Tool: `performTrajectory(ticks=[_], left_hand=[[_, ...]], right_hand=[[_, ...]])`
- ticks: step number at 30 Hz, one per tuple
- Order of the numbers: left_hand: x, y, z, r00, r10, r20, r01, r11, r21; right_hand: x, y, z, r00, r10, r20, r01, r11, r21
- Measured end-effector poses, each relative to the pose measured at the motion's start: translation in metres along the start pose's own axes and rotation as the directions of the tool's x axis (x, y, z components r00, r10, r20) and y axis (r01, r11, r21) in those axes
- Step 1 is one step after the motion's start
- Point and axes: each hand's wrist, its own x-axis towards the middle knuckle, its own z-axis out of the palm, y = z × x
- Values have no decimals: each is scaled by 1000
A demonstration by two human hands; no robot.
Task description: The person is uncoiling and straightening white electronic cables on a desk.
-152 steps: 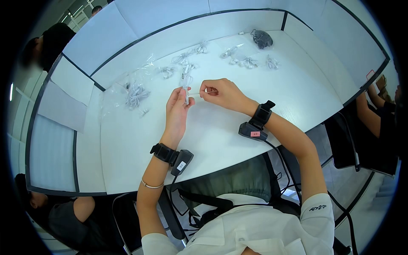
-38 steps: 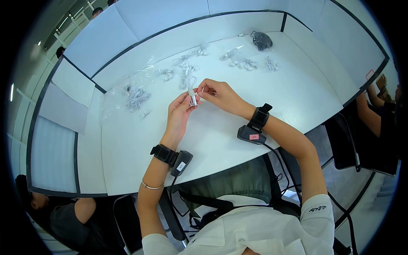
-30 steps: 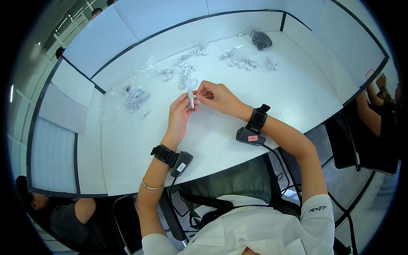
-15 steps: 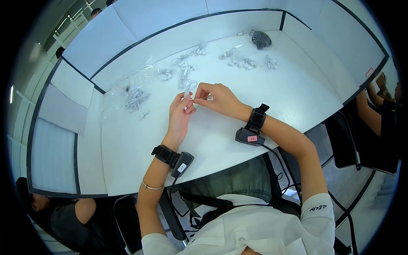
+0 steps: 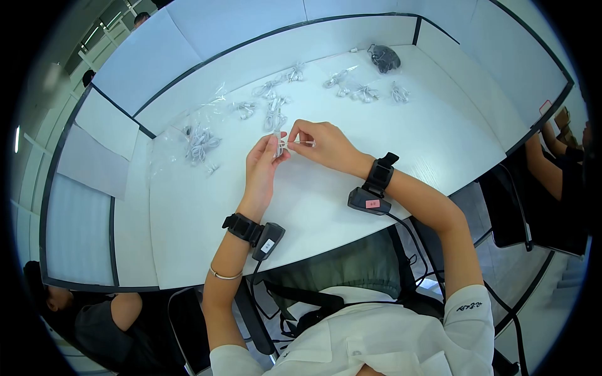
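The white cable (image 5: 279, 148) under handling is gathered in a small bundle and held above the middle of the table (image 5: 389, 156), between the two hands. The left hand (image 5: 260, 164) has its fingers pinching the bundle, which stands roughly upright in the grip. The right hand (image 5: 330, 145) is just beside it, thumb and forefinger pinching a thin length of the same cable; a pale end shows below these fingers, pointing right. What fitting that end carries is too small to determine.

Just beyond the hands lies a coiled white cable bundle (image 5: 274, 117). Further bundles of similar white cable are grouped behind it and to its left. To the right of these, near the back, are a few more, the rightmost bundle (image 5: 400, 93) lying slightly apart from its neighbours. A dark grey pouch-like item (image 5: 384, 58) rests near the back panel. On the left of the table, a larger tangle of white cable (image 5: 202, 143) lies by a clear plastic bag (image 5: 168, 150); whether it is partly inside cannot be told.

Each wrist bears a black strap with a boxed device: the left device (image 5: 268, 240) has a white label, the right device (image 5: 369, 201) a pink one.
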Motion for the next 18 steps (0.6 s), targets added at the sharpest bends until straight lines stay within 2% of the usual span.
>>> performTrajectory(ticks=[8, 13, 18], left_hand=[[-1, -1, -1, 999, -31, 17, 32, 996, -82], [0, -2, -5, 999, -51, -8, 51, 998, -24], [2, -2, -6, 995, -90, 40, 94, 990, -101]], right_hand=[[0, -7, -4, 1000, 1, 8, 0, 995, -101], [-2, -9, -5, 997, -69, 16, 71, 986, -151], [-2, -7, -4, 988, -151, 46, 157, 968, -194]])
